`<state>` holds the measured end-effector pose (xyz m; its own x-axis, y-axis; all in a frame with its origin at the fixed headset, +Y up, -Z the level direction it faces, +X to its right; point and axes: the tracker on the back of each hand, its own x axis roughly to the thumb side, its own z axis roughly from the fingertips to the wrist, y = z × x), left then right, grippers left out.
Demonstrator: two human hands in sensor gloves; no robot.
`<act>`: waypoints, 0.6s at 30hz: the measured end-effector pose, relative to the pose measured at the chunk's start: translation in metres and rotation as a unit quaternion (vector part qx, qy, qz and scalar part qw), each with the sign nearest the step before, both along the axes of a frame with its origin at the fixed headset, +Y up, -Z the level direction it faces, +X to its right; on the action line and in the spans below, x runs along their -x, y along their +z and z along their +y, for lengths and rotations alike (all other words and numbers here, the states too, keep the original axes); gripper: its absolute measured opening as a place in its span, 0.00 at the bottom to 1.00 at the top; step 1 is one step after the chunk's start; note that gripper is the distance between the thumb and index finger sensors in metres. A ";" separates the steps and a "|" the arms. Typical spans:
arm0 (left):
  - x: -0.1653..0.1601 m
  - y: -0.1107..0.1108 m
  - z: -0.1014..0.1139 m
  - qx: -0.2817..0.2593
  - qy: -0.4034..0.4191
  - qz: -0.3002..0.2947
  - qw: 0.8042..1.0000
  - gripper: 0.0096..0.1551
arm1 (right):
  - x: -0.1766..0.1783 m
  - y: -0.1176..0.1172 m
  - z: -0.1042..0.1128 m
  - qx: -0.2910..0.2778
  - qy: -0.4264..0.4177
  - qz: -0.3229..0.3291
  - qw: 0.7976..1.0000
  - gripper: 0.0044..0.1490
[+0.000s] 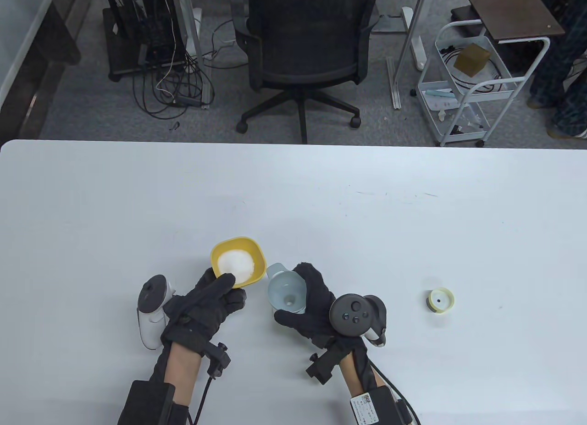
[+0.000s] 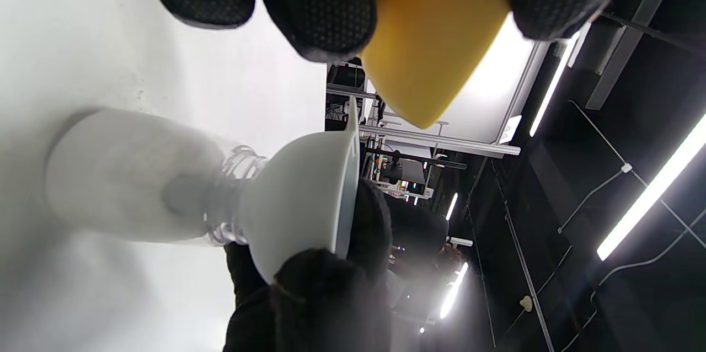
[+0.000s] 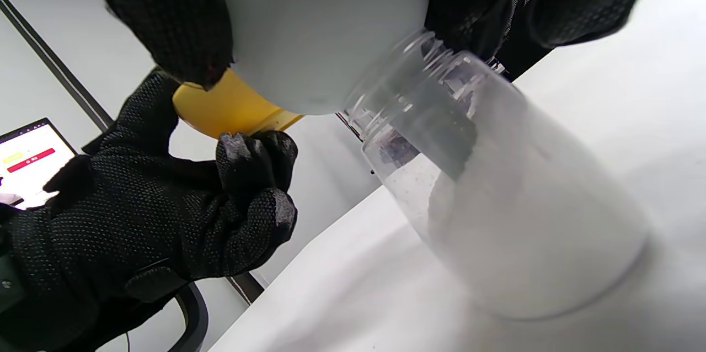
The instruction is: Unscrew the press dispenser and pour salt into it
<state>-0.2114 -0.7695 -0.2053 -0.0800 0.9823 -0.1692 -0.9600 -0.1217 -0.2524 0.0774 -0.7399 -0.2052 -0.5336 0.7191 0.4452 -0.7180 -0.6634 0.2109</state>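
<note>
My left hand (image 1: 212, 301) grips a yellow bowl (image 1: 238, 261) of white salt (image 1: 236, 264) by its near rim and holds it up beside the funnel. The bowl also shows in the left wrist view (image 2: 436, 37) and the right wrist view (image 3: 231, 109). My right hand (image 1: 312, 303) holds a pale blue funnel (image 1: 286, 293) set in the neck of the clear dispenser bottle (image 3: 496, 219), which stands on the table and holds salt. The bottle shows in the left wrist view (image 2: 132, 186) with the funnel (image 2: 303, 203) in its mouth. The dispenser's yellow press cap (image 1: 441, 300) lies on the table to the right.
The white table (image 1: 293, 200) stretches wide around the hands. Beyond its far edge stand a black office chair (image 1: 305, 44), a white wire cart (image 1: 472, 76) and cables on the floor.
</note>
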 end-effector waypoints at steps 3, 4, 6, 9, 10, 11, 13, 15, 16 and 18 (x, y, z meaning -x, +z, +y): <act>-0.001 0.001 0.007 -0.021 -0.035 -0.001 0.999 0.61 | -0.001 0.000 0.000 -0.003 0.003 -0.002 1.000 0.73; -0.003 0.001 0.010 -0.029 -0.052 0.001 0.998 0.62 | -0.001 -0.001 0.000 -0.003 0.003 -0.002 1.000 0.73; -0.005 0.002 0.014 -0.041 -0.072 0.004 0.997 0.62 | -0.001 -0.001 0.000 -0.005 0.005 -0.004 1.000 0.73; -0.014 0.004 0.022 -0.064 -0.102 0.007 0.993 0.61 | -0.001 -0.001 0.000 -0.007 0.008 -0.007 1.000 0.73; -0.016 0.005 0.023 -0.069 -0.108 0.006 0.992 0.61 | -0.001 0.000 0.000 -0.007 0.008 -0.007 1.000 0.73; -0.019 0.006 0.025 -0.074 -0.119 0.004 0.990 0.61 | -0.001 0.000 0.000 -0.007 0.009 -0.007 1.000 0.73; -0.023 0.008 0.028 -0.084 -0.137 0.007 0.987 0.61 | -0.001 0.000 0.000 -0.008 0.010 -0.008 1.000 0.73; -0.028 0.010 0.031 -0.097 -0.162 0.017 0.982 0.61 | -0.001 0.000 0.000 -0.009 0.012 -0.008 1.000 0.74; -0.029 0.011 0.032 -0.102 -0.166 0.021 0.981 0.62 | -0.001 0.000 0.000 -0.009 0.013 -0.007 1.000 0.74; -0.031 0.013 0.034 -0.110 -0.176 0.027 0.978 0.63 | -0.001 0.000 0.000 -0.011 0.016 -0.006 1.000 0.74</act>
